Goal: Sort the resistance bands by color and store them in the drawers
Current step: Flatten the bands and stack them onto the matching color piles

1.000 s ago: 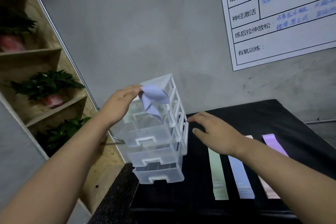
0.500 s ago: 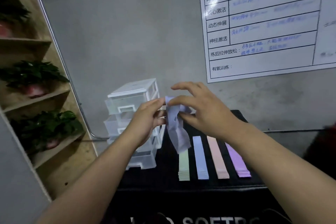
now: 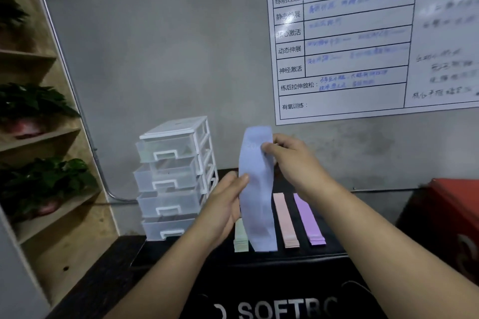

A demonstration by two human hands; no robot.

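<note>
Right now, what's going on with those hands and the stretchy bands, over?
Left hand, right hand pinch blue band, upright. Green band, pink band, purple band flat on table. Drawer unit at left, nothing blocking.

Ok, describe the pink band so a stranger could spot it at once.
Find the clear drawer tower on the black padded surface. Right of it, flat bands lie in a row, partly behind a blue band held upright. The pink band is the pale salmon strip second from the right, with the purple band to its right.
</note>
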